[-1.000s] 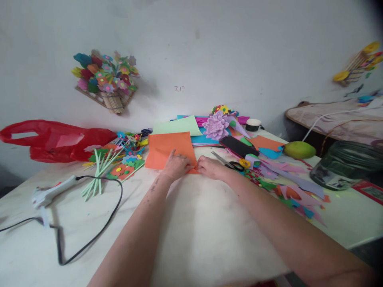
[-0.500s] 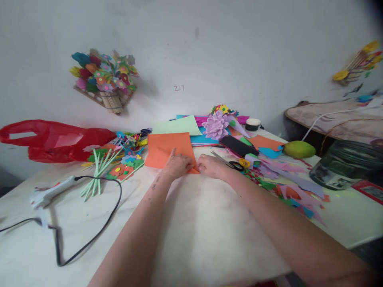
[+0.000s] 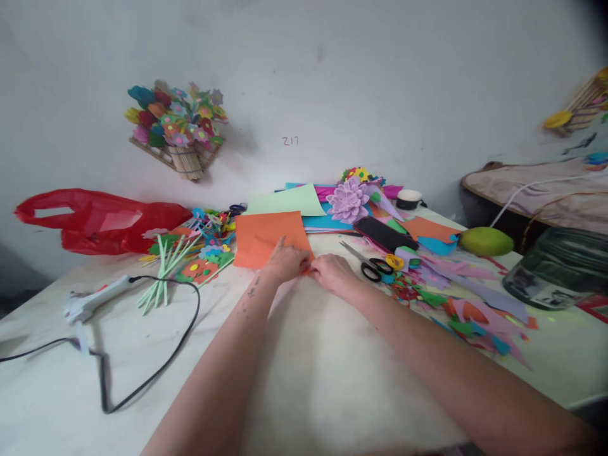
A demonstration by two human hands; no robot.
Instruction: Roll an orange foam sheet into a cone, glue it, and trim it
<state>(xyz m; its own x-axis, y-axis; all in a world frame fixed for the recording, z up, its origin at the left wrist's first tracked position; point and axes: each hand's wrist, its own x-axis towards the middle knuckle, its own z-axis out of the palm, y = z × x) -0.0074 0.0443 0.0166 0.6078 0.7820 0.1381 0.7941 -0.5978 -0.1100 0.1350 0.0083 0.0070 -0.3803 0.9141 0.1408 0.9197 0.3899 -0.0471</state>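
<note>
An orange craft sheet (image 3: pixel 268 237) lies at the far middle of the white table. My left hand (image 3: pixel 287 261) rests over its near right corner, fingers curled in on the edge and the thumb stretched along the sheet. My right hand (image 3: pixel 331 272) pinches the same corner from the right, its fingertips almost touching the left ones. A small orange bit of that corner shows between the two hands; its exact shape is hidden by the fingers. Open-bladed scissors (image 3: pixel 368 261) lie to the right of my right hand.
Left are a glue gun (image 3: pixel 97 299) with its looping black cable, pale green sticks (image 3: pixel 161 272) and a red plastic bag (image 3: pixel 114 221). Behind the sheet are a light green sheet (image 3: pixel 285 201) and lilac flower (image 3: pixel 349 201). Right are a phone (image 3: pixel 384 235), coloured scraps, a green fruit (image 3: pixel 487 241) and glass jar (image 3: pixel 555 266).
The view has turned slightly left. My right hand has come closer to my left at the sheet's corner, and less of the orange corner shows. Both hands keep their hold.
</note>
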